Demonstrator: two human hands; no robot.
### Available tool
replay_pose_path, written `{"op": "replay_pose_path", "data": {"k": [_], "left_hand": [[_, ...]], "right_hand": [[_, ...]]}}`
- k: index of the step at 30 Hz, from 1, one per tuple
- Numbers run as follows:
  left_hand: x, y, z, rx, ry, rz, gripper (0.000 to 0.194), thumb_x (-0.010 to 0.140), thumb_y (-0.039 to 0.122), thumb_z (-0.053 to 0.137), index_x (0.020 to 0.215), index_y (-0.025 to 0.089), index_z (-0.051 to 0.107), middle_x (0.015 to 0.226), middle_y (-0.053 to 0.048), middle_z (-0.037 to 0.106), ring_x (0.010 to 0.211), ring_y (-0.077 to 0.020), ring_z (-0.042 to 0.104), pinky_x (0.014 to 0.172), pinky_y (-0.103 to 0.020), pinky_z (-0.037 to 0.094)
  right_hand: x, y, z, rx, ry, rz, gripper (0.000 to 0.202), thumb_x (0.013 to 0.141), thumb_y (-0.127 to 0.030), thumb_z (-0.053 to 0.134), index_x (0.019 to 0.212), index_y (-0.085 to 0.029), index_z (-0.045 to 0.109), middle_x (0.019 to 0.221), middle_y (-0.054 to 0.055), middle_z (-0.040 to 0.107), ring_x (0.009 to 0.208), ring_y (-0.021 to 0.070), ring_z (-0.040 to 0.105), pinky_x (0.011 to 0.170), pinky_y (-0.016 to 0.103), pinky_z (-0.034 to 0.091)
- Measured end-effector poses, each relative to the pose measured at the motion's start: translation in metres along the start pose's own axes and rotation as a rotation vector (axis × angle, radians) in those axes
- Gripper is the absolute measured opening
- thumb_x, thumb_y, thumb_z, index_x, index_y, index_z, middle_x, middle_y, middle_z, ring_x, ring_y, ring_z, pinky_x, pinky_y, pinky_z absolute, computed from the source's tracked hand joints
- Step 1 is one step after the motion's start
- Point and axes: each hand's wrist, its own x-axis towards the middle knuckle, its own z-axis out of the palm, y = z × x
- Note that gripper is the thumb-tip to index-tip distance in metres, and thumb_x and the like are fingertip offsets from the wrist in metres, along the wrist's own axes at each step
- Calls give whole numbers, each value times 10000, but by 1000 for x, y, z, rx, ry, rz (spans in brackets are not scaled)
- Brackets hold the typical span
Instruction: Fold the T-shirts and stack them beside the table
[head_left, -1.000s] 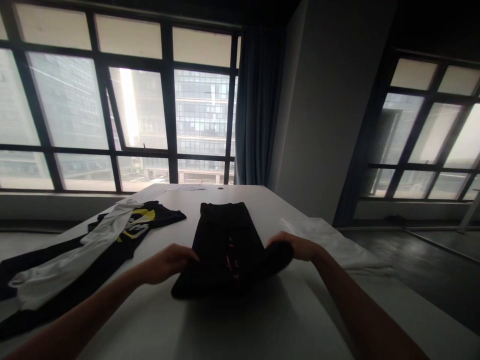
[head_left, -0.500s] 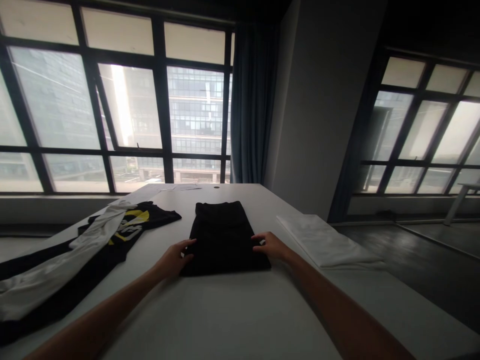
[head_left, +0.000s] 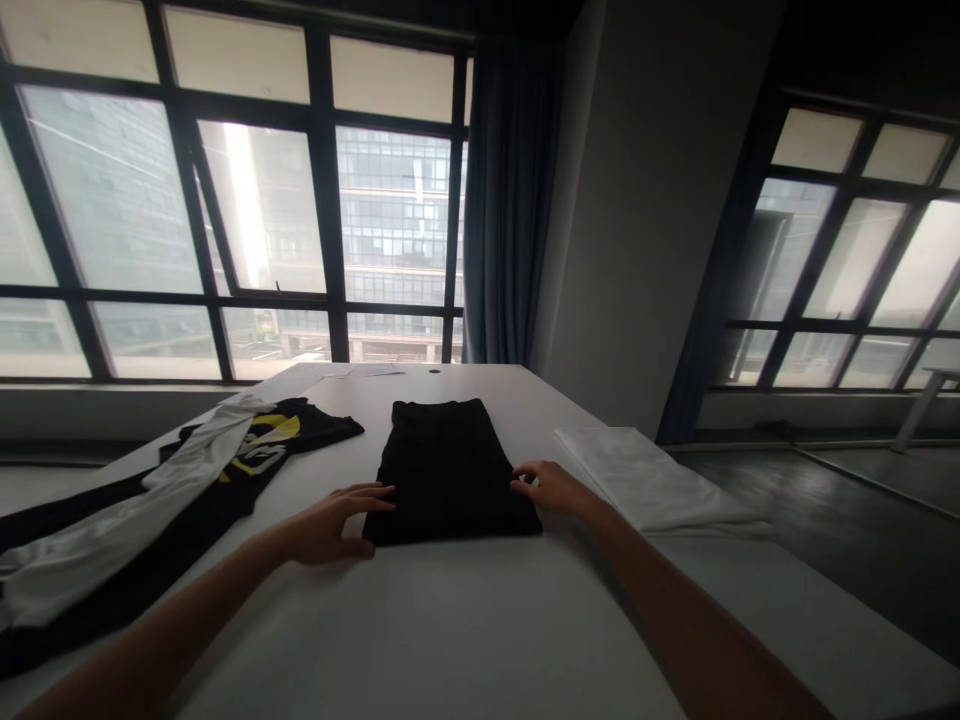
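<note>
A black garment (head_left: 450, 470), folded into a neat rectangle, lies flat on the white table (head_left: 450, 620) in front of me. My left hand (head_left: 330, 522) is at its near left corner, fingers stretched over the edge and thumb apart below, holding nothing. On the opposite side my right hand (head_left: 551, 488) touches the right edge with bent fingers; whether cloth is pinched between thumb and fingertips cannot be made out. What kind of garment it is does not show.
To the left, a black shirt with a yellow and white print (head_left: 277, 440) lies loosely with a light grey garment (head_left: 150, 530) over it. A folded white cloth (head_left: 652, 480) rests at the table's right side. Papers (head_left: 367, 370) lie at the far end.
My left hand has shifted slightly left and toward me, its fingers opening from a curl. My right hand has moved a little along the right edge. The folded garment stays in place.
</note>
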Motion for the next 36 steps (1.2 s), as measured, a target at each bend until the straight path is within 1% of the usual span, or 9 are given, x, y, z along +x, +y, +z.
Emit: {"op": "replay_pose_path", "data": {"k": [3, 7, 13, 17, 22, 25, 28, 31, 36], "left_hand": [[-2, 7, -5, -3, -53, -10, 491, 811, 436, 670, 1292, 346, 635, 1467, -34, 547, 1351, -306, 482, 1099, -502, 401], [4, 23, -8, 107, -9, 27, 314, 924, 335, 518, 1167, 283, 710, 1259, -60, 705, 1169, -265, 622, 1023, -456, 449], [0, 54, -22, 99, -48, 75, 262, 907, 330, 532, 1058, 311, 745, 985, -27, 771, 915, -231, 700, 840, -360, 503], [-2, 62, -24, -79, -35, 131, 287, 919, 444, 530, 1065, 336, 752, 1070, -20, 760, 996, -235, 685, 911, -354, 488], [8, 49, 6, -129, 88, -78, 541, 961, 589, 381, 1379, 302, 570, 1446, -43, 570, 1333, -278, 508, 1112, -432, 376], [14, 34, 28, -49, 27, -135, 654, 943, 632, 388, 1487, 269, 426, 1588, -69, 348, 1474, -293, 293, 1195, -490, 225], [17, 21, 38, -10, -37, -94, 692, 934, 645, 403, 1526, 294, 331, 1628, -58, 210, 1507, -279, 184, 1216, -505, 127], [18, 12, 36, 22, -23, -107, 701, 937, 650, 384, 1537, 296, 301, 1634, -61, 174, 1512, -268, 169, 1218, -511, 64], [23, 3, 36, 69, 21, -272, 718, 939, 658, 334, 1537, 262, 313, 1637, -80, 179, 1522, -289, 114, 1197, -581, 29]], "right_hand": [[1, -2, 5, 0, -60, 10, 486, 832, -376, 685, 1267, -161, 663, 1122, 127, 719, 949, 235, 682, 852, 309, 511], [5, -3, 13, -8, -41, -47, 447, 805, -255, 694, 1244, -174, 679, 1231, 119, 683, 1013, 234, 668, 906, 318, 501], [-4, -4, -4, -59, -173, -4, 361, 765, -211, 699, 1122, -206, 755, 1102, 96, 732, 978, 237, 684, 831, 289, 516], [-13, -19, -8, -271, -52, -18, 206, 811, -288, 670, 966, -236, 796, 1063, 101, 729, 947, 272, 680, 825, 349, 508], [-9, -46, 19, -258, 144, -204, 482, 906, -421, 584, 1348, -230, 609, 1405, 126, 564, 1269, 306, 523, 1070, 426, 389], [-3, -51, 40, -185, -14, -273, 623, 950, -530, 479, 1497, -236, 422, 1585, 94, 350, 1469, 283, 275, 1202, 470, 188], [-1, -48, 50, -147, -211, -190, 665, 969, -614, 361, 1538, -270, 332, 1633, 60, 223, 1512, 275, 145, 1214, 517, 98], [0, -43, 48, -136, -232, -170, 688, 958, -648, 354, 1535, -273, 339, 1631, 55, 227, 1505, 282, 176, 1208, 504, 147], [9, -28, 42, -195, -26, -79, 570, 992, -557, 356, 1415, -221, 538, 1541, 115, 423, 1422, 295, 373, 1156, 494, 282]]}}
